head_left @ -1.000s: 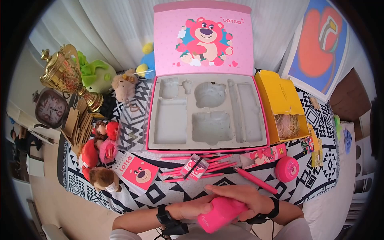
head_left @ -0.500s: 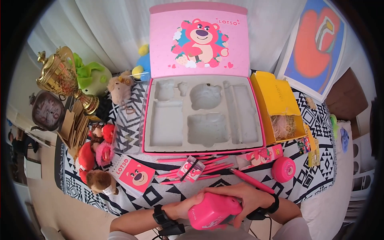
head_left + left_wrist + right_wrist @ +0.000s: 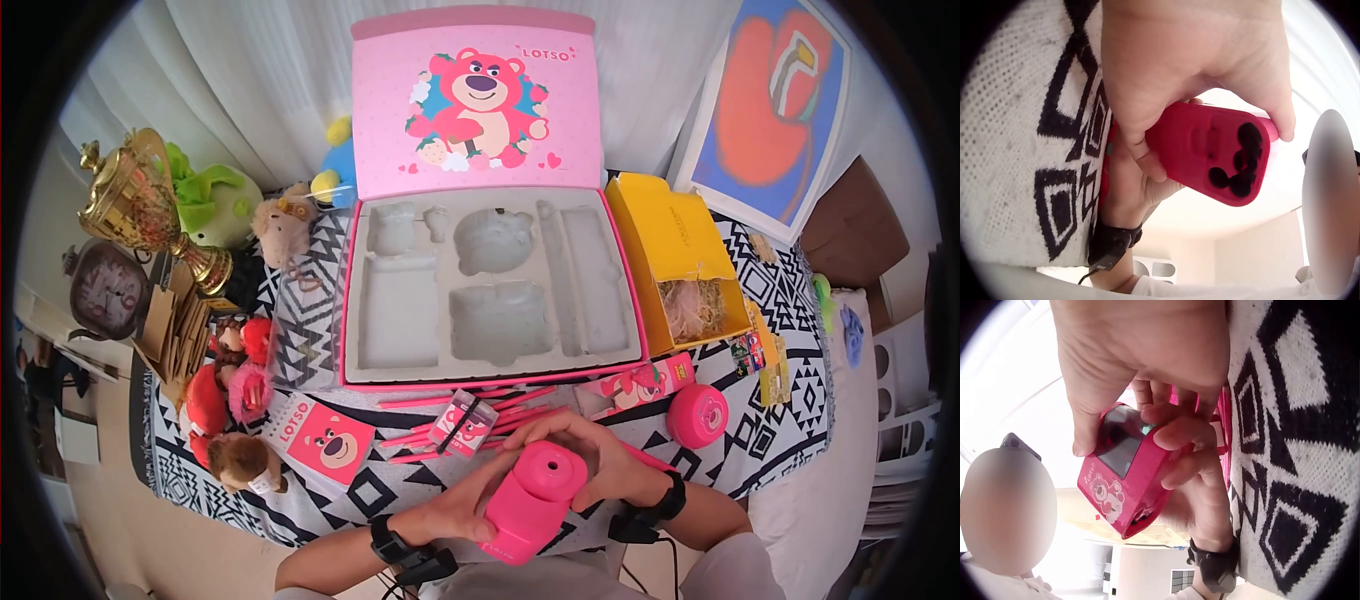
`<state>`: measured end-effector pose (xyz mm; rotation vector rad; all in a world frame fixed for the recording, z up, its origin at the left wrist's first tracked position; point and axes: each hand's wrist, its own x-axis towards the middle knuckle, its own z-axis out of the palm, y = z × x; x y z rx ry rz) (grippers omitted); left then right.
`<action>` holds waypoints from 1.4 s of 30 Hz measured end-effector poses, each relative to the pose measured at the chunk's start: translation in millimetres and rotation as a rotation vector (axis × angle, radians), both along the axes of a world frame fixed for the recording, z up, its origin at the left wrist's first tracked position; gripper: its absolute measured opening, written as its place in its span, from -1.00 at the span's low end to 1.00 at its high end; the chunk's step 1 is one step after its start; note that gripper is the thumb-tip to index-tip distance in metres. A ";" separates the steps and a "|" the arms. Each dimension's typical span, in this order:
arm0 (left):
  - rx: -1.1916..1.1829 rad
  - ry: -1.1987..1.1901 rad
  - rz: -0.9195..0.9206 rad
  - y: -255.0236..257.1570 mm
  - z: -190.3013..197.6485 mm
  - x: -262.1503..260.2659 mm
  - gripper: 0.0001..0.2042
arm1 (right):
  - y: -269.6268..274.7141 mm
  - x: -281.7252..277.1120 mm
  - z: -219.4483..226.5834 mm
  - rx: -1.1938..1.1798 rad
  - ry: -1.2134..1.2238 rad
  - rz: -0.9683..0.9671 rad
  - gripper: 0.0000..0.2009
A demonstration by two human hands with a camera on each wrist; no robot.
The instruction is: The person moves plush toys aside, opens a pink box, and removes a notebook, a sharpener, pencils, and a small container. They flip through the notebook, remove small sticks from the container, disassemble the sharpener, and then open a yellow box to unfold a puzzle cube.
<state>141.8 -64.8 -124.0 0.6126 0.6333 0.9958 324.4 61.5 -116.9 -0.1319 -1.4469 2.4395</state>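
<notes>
Both hands hold a pink pencil sharpener [image 3: 528,512] upright above the near edge of the table, its round end with a small dark hole facing up. My left hand [image 3: 452,508] grips its left side, thumb across the front. From the right, my right hand [image 3: 606,462] curls round the upper part. The left wrist view shows the sharpener's base [image 3: 1200,150] with black round feet. A dark clear window and a white bear print mark its body [image 3: 1107,494] in the right wrist view. Just beyond the hands lie several pink pencils [image 3: 405,440] and a small strapped pack [image 3: 464,424].
Behind stands an open pink gift box [image 3: 480,375] with a grey moulded insert. A bear notebook [image 3: 325,440] and plush toys [image 3: 240,460] are on the left. A round pink case [image 3: 697,416] and a yellow box [image 3: 672,240] are on the right.
The sharpener has been turned in the hands from lying tilted to standing with its holed end up. The right hand has shifted round its upper right side. The head view has swung slightly right.
</notes>
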 end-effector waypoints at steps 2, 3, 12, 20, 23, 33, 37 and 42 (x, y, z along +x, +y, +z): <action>-0.020 -0.006 -0.021 0.0 -0.4 -1.2 0.26 | -0.9 0.8 6.2 -0.012 -0.044 0.000 -0.19; -0.008 0.000 -0.053 0.7 -3.1 -2.3 0.27 | -1.1 0.9 9.2 -0.022 -0.084 0.000 -0.15; -0.058 -0.123 -0.132 -1.8 -5.3 1.2 0.33 | 3.7 4.8 7.0 -0.018 -0.082 0.222 -0.23; 0.080 0.048 -0.055 -4.2 -4.1 0.7 0.33 | -4.1 1.3 5.3 -0.003 -0.108 -0.026 -0.18; 0.028 0.031 -0.025 -3.5 -4.2 -1.0 0.28 | 1.3 1.2 0.9 -0.010 -0.090 0.017 -0.19; -0.019 -0.159 -0.428 -5.2 -11.9 -12.4 0.28 | -5.3 2.1 10.8 -0.012 -0.102 0.249 -0.21; -0.019 -0.128 -0.387 -9.9 -11.2 -8.0 0.29 | -1.4 -1.5 9.8 0.103 -0.036 0.323 -0.19; 0.009 -0.060 -0.308 -4.4 -7.5 -5.8 0.30 | -0.8 -0.5 5.6 0.150 0.008 0.270 -0.17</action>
